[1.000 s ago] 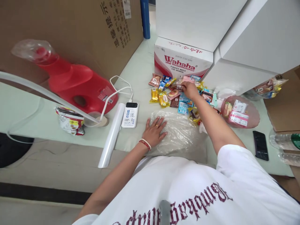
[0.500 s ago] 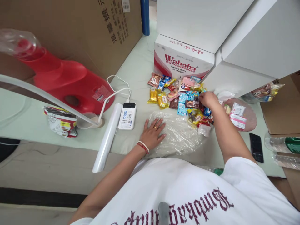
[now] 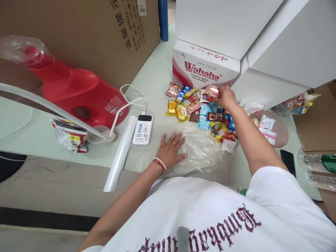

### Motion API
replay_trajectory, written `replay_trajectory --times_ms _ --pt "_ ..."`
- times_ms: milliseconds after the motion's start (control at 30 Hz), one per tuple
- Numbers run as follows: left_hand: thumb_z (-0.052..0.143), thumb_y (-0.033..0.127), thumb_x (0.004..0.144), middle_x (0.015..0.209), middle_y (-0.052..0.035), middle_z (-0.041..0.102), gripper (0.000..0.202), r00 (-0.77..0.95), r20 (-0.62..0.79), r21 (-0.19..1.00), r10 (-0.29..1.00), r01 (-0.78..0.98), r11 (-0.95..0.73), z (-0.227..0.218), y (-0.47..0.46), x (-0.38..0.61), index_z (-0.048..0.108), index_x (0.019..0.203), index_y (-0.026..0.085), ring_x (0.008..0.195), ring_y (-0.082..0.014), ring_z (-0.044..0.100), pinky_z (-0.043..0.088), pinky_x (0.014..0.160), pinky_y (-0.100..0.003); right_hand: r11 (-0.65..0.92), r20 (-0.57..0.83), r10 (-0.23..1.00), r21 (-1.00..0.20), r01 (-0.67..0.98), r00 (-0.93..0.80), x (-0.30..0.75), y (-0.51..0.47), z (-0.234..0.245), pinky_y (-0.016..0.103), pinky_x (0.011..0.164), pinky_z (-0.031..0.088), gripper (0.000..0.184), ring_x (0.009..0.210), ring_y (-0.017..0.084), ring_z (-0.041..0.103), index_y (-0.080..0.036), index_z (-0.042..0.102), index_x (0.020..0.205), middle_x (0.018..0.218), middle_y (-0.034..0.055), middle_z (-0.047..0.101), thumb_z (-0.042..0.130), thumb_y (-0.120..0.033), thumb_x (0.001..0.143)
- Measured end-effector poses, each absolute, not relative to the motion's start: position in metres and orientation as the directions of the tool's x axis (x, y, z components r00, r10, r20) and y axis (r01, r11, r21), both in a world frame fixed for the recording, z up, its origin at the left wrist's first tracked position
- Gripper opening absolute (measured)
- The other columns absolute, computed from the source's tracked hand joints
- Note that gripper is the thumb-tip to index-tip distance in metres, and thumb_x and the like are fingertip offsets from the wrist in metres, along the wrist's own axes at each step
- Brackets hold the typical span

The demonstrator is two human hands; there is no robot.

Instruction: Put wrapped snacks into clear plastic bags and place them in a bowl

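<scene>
My left hand (image 3: 171,148) lies flat with fingers spread on a clear plastic bag (image 3: 203,154) at the table's near edge. My right hand (image 3: 226,97) reaches to the far side of a pile of several small wrapped snacks (image 3: 199,108), in front of the Wahaha box (image 3: 203,68). Its fingers are closed on a pink wrapped snack (image 3: 213,91). The other packets are yellow, blue, brown and red, spread between the box and the bag.
A power bank (image 3: 142,128) with a white cable lies left of the bag, beside a white roll (image 3: 119,154). A red jug (image 3: 76,94) lies at left. A pink plate (image 3: 273,131) with packets, a black phone (image 3: 288,159) and water bottles (image 3: 319,164) are at right.
My right hand went from the right side of the snack pile back toward the box and now holds a pink packet. My left hand stayed on the bag.
</scene>
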State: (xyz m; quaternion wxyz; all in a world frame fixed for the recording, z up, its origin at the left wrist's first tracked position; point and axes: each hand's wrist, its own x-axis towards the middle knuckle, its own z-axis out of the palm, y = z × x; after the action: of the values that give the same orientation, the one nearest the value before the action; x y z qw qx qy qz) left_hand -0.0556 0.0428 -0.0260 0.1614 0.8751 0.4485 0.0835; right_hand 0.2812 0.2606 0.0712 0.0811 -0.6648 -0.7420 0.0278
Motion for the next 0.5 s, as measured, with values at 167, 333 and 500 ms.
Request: replay_trajectory --times_ms 167,333,500 --pt "0.054 0.061 0.094 0.17 -0.0088 0.029 0.075 0.583 -0.003 0.36 0.813 0.759 -0.543 -0.023 0.043 -0.056 0.037 0.16 0.029 0.159 -0.0323 0.025 -0.002 0.127 -0.066 0.47 -0.011 0.88 -0.128 0.874 -0.475 0.25 0.249 0.082 0.037 0.1 0.044 0.052 0.118 0.029 0.057 -0.015 0.061 0.136 0.13 0.0145 0.061 0.068 -0.023 0.084" --pt "0.057 0.071 0.088 0.17 -0.0104 0.029 0.088 0.596 -0.025 0.354 0.803 0.756 -0.55 -0.024 0.042 -0.056 0.035 0.161 0.028 0.159 -0.0335 0.024 -0.002 0.127 -0.067 0.547 -0.361 0.779 -0.011 0.837 -0.513 0.192 0.273 0.065 0.036 0.089 0.048 0.067 0.108 0.03 0.065 -0.016 0.062 0.136 0.129 0.0162 0.068 0.074 -0.011 0.071" --pt "0.062 0.081 0.078 0.17 -0.015 0.027 0.109 0.6 -0.052 0.347 0.799 0.761 -0.549 -0.024 0.044 -0.056 0.027 0.164 0.022 0.159 -0.0362 0.021 -0.004 0.126 -0.068 0.509 -0.394 0.812 0.119 0.852 -0.43 0.173 0.267 0.068 0.04 0.084 0.051 0.054 0.104 0.035 0.069 -0.012 0.069 0.124 0.122 0.0216 0.071 0.075 -0.013 0.07"
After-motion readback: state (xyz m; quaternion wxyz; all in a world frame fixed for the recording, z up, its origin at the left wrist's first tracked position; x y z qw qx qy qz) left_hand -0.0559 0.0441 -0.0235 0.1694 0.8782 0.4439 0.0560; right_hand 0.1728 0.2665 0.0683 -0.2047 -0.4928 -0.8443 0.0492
